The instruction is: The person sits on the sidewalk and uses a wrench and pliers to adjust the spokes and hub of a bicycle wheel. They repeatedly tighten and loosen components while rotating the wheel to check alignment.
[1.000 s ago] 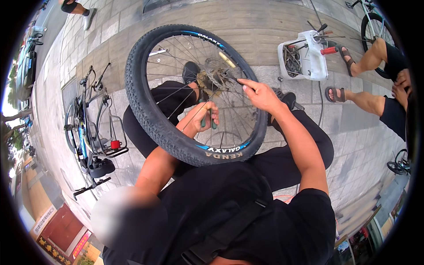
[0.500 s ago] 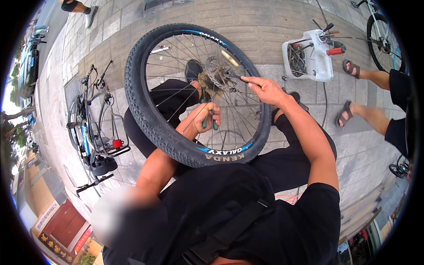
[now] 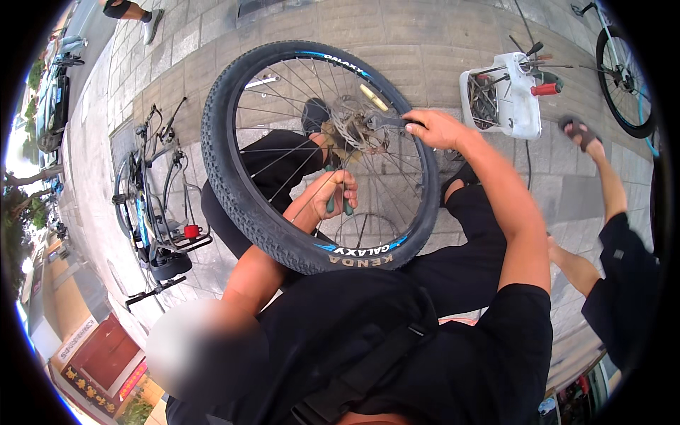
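Note:
A bicycle wheel (image 3: pixel 225 152) with a knobbly black tyre stands tilted between my legs. My left hand (image 3: pixel 333 191) reaches in behind the spokes, closed round pliers (image 3: pixel 348 207) with green handles; their jaws are hard to make out. At the far right of the rim, my right hand (image 3: pixel 437 129) grips a dark wrench (image 3: pixel 389 122). The wrench's head meets the hub by the brake disc (image 3: pixel 352 132), which is partly hidden behind spokes. Through the spokes a cream-coloured stick-shaped piece (image 3: pixel 373 97) shows beyond the hub.
A white cut-open plastic container (image 3: pixel 525 106) of tools stands at the far right. A bicycle (image 3: pixel 145 212) lies on the paving at left; another bicycle's wheel (image 3: pixel 615 85) is at the far right. A silver spanner (image 3: pixel 262 82) shows through the spokes. A person's sandalled foot (image 3: pixel 582 133) is at right.
My right hand and the wrench have shifted slightly right, with the wrench still at the hub. The person at right has stepped, legs now wider apart. My left hand keeps its grip.

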A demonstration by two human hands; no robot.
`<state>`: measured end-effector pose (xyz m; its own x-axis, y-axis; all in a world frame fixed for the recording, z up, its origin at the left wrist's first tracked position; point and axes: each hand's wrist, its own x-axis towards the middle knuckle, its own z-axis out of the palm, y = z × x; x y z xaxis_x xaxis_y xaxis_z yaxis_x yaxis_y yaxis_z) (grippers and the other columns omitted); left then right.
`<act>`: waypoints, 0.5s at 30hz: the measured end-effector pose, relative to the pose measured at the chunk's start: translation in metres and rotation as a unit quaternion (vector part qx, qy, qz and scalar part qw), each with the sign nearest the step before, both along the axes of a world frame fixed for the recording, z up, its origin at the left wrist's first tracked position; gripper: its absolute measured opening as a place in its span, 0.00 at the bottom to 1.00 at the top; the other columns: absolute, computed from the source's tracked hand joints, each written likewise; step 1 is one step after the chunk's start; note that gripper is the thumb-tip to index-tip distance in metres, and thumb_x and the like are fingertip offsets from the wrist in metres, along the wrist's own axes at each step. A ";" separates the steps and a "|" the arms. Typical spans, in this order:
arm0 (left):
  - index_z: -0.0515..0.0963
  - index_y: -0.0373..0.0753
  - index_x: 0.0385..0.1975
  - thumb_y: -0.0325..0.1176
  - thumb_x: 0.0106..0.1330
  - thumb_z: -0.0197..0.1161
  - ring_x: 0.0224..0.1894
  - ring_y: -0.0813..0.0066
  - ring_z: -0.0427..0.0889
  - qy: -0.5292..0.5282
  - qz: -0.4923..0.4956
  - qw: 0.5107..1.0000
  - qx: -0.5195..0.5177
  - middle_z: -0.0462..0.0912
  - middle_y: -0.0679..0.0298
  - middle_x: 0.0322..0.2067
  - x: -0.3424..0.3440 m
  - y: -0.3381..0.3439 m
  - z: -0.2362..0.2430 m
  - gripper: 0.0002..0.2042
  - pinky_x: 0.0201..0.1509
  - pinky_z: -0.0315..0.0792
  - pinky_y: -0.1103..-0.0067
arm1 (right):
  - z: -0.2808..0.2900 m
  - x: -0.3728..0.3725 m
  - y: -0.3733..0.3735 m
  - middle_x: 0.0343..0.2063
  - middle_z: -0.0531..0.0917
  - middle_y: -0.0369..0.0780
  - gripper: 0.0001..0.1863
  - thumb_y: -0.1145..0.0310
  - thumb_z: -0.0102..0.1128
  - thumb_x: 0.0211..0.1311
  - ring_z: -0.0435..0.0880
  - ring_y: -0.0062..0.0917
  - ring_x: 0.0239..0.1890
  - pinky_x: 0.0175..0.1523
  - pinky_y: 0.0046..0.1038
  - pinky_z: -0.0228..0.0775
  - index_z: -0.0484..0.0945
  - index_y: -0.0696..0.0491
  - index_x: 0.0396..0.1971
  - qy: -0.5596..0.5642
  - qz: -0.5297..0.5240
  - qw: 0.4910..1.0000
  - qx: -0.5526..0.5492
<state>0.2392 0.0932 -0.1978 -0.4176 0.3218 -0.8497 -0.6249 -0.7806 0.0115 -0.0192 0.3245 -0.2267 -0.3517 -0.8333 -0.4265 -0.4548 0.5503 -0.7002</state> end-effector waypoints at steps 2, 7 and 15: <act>0.67 0.45 0.23 0.26 0.60 0.59 0.25 0.76 0.69 0.003 0.002 1.000 -0.001 0.68 0.70 0.23 0.002 0.001 0.001 0.08 0.37 0.68 0.73 | 0.003 0.006 0.008 0.55 0.83 0.50 0.23 0.54 0.55 0.73 0.79 0.47 0.60 0.63 0.42 0.71 0.76 0.49 0.62 -0.017 -0.047 0.999 -0.007; 0.68 0.44 0.24 0.27 0.60 0.60 0.25 0.75 0.69 0.002 -0.007 1.000 -0.019 0.68 0.69 0.23 0.001 0.003 -0.001 0.07 0.36 0.69 0.71 | 0.072 0.004 0.006 0.44 0.88 0.51 0.23 0.54 0.57 0.65 0.85 0.48 0.50 0.57 0.44 0.75 0.84 0.52 0.53 0.026 -0.106 0.994 0.006; 0.68 0.42 0.23 0.27 0.60 0.60 0.23 0.73 0.70 0.002 -0.025 0.999 -0.046 0.69 0.66 0.23 -0.003 0.003 0.004 0.07 0.34 0.72 0.69 | 0.151 -0.002 -0.071 0.37 0.88 0.51 0.15 0.66 0.55 0.54 0.87 0.45 0.45 0.50 0.44 0.78 0.87 0.57 0.35 0.221 0.061 0.958 0.174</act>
<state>0.2366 0.0958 -0.1941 -0.4062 0.2635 -0.8750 -0.6625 -0.7444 0.0834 -0.0212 0.2538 -0.0754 -0.4704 -0.7146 -0.5177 -0.7403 0.6389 -0.2091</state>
